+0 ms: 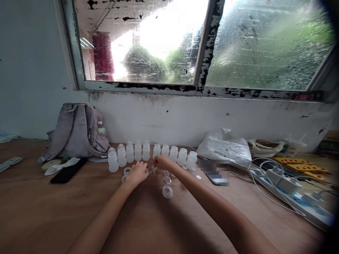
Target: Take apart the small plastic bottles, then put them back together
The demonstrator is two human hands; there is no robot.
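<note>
My left hand (138,173) is curled low over the table, beside white bottle collar rings (127,171); a pale thing at its fingertips is too small to name. Just to its right, the fingers of my right hand (161,161) point down in a pinch above a clear bottle nipple (153,173); what they hold is hidden. Baby bottles with tops fitted (113,160) stand in a row behind my left hand. Open-necked bottles (182,157) continue the row to the right. Clear nipples (167,180) and a larger translucent round part (167,192) lie in front of my right forearm.
A grey backpack (76,130) leans against the wall at left, with a black phone-like slab (68,171) before it. On the right are a silvery plastic bag (225,146), a phone (218,179), power strips with white cables (288,194), and yellow pieces (299,165).
</note>
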